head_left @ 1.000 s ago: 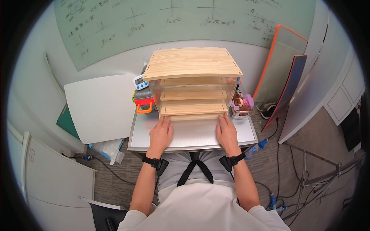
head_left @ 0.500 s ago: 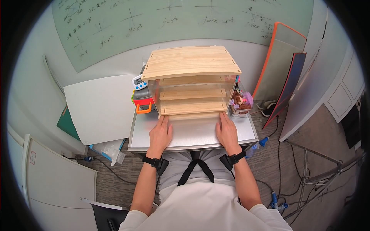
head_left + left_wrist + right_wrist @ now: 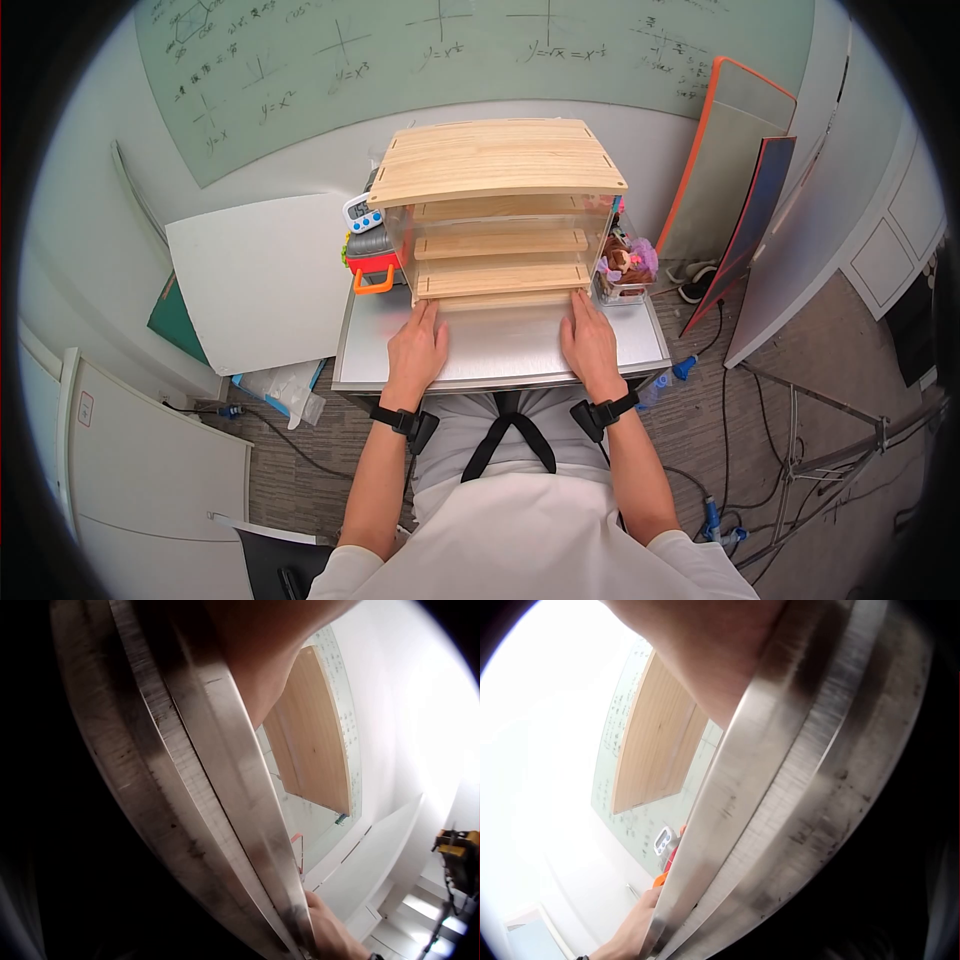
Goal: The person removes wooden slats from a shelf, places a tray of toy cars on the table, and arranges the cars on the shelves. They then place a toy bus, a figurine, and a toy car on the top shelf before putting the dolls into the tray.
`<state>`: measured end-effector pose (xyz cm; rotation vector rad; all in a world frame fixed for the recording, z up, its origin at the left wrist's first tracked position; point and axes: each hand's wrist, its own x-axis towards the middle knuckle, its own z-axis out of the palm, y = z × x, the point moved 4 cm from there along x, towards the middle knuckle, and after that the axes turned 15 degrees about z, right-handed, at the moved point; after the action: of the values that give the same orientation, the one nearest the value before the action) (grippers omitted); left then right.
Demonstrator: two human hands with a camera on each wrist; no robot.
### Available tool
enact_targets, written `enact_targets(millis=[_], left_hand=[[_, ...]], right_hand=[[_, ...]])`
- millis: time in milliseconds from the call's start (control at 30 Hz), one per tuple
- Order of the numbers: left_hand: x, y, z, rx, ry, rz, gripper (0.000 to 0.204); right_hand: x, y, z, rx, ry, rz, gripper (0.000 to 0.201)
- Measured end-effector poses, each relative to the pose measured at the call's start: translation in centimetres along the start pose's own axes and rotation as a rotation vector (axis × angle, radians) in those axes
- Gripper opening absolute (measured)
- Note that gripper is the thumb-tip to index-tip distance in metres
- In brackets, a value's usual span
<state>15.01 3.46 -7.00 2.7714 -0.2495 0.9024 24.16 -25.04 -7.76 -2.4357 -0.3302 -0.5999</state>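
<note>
A shelf unit with a wooden top (image 3: 500, 160), clear sides and several wooden shelves stands on a metal table (image 3: 500, 350). My left hand (image 3: 417, 350) lies palm down on the table, its fingertips at the unit's lower front left corner. At the lower front right corner, my right hand (image 3: 590, 348) rests the same way with extended fingers. Neither hand holds anything. In the left wrist view, the table's metal edge (image 3: 225, 750) hides much of the scene; the wooden top (image 3: 311, 735) shows beyond it. The right wrist view likewise shows the edge (image 3: 742, 765) and top (image 3: 656, 735).
Left of the unit are a white timer (image 3: 362, 213) and a red case with an orange handle (image 3: 374, 280). A clear bin of dolls (image 3: 627, 275) stands to its right. Behind is a whiteboard (image 3: 450, 60); cables (image 3: 722, 430) lie on the floor at right.
The head view has shifted slightly since the earliest frame. Both hands and the shelf unit have kept their places on the table.
</note>
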Motion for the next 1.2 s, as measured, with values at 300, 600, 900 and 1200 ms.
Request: enact_targets(millis=[300, 600, 900, 1200], left_hand=[[0.0, 0.0, -0.1, -0.006, -0.015, -0.01, 0.047], [0.0, 0.0, 0.0, -0.01, -0.008, -0.009, 0.046], [0.2, 0.2, -0.3, -0.008, -0.016, -0.018, 0.043], [0.1, 0.1, -0.2, -0.001, 0.003, -0.004, 0.043]], right_hand=[[0.1, -0.2, -0.3, 0.03, -0.09, 0.075, 0.049], [0.1, -0.2, -0.3, 0.03, -0.095, 0.078, 0.05], [-0.1, -0.1, -0.4, 0.039, -0.027, 0.028, 0.047], [-0.3, -0.6, -1.4, 0.174, 0.014, 0.055, 0.041]])
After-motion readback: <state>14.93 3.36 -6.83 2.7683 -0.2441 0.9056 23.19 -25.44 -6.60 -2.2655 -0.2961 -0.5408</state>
